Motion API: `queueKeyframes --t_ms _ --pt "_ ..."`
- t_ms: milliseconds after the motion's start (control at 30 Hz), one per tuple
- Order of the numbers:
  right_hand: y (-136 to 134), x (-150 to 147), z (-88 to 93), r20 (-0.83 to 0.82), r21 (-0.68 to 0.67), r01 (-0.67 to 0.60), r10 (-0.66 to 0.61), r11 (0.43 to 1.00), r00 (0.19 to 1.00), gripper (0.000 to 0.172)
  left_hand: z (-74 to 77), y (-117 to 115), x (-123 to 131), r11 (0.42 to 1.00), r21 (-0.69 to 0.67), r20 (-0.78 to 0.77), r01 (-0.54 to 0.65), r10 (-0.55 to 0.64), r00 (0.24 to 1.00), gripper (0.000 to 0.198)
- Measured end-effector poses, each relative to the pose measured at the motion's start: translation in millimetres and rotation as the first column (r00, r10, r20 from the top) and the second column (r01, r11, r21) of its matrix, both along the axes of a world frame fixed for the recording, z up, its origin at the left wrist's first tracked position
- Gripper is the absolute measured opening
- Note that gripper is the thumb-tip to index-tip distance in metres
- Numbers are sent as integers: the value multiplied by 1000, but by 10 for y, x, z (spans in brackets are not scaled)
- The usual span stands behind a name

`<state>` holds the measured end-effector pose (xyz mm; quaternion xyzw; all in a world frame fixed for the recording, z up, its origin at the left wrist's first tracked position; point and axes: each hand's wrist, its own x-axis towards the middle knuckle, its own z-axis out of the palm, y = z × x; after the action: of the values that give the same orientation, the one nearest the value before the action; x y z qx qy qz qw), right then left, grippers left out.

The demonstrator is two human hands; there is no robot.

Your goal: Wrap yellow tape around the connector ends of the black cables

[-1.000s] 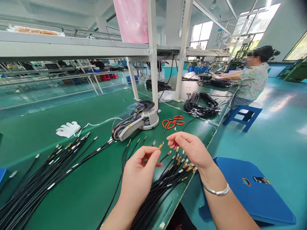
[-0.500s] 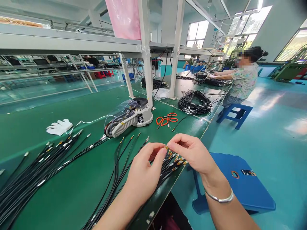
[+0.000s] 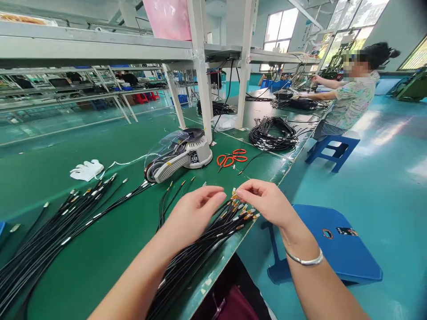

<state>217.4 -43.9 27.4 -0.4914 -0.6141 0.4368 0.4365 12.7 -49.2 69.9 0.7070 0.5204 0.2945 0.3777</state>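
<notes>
My right hand [image 3: 267,202] pinches the end of a black cable, where a small white and yellow tip [image 3: 234,192] shows at the fingertips. To its left, my left hand [image 3: 195,211] has thumb and fingers slightly apart, with nothing visible between them. Both hands hover over a bundle of black cables [image 3: 200,251] with yellow and white ends [image 3: 247,213] near the table's edge. My left forearm hides part of this bundle. A few thinner cable ends [image 3: 170,191] point away from me beyond my left hand.
Another cable bundle [image 3: 63,231] lies left, near a white glove [image 3: 86,170]. Ahead stand a tape dispenser [image 3: 196,151], orange-handled scissors [image 3: 230,159] and coiled cables [image 3: 273,134]. A blue stool [image 3: 336,249] is at right. Farther off, a person [image 3: 353,98] works seated.
My left hand has come away from the cable tip and moved left, its fingers parting. My right hand keeps its pinch, slightly higher in view. The view has shifted a little.
</notes>
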Motion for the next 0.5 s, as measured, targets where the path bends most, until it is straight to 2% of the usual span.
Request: queueKeyframes --t_ms 100,200,267,333,433,500 --pt "64 127 -251 80 -91 88 -80 992 994 26 -81 91 -379 984 28 -124 -179 181 976 46" --pt "180 201 -544 162 -167 150 -123 974 979 27 -288 199 -611 965 55 -324 -255 259 910 35" --pt "271 190 -692 206 -187 181 -142 966 968 27 -467 310 -609 964 59 -391 -258 260 883 24" --pt "347 150 -766 237 -181 211 -166 960 957 26 -645 460 -509 958 66 -402 -280 282 871 17" --pt "387 109 -755 259 -123 261 -223 957 940 24 -846 714 -317 948 34 -369 -315 305 878 19" --pt "356 121 -698 244 -72 289 -264 954 933 26 -912 853 -243 943 -30 -312 -331 306 900 22"
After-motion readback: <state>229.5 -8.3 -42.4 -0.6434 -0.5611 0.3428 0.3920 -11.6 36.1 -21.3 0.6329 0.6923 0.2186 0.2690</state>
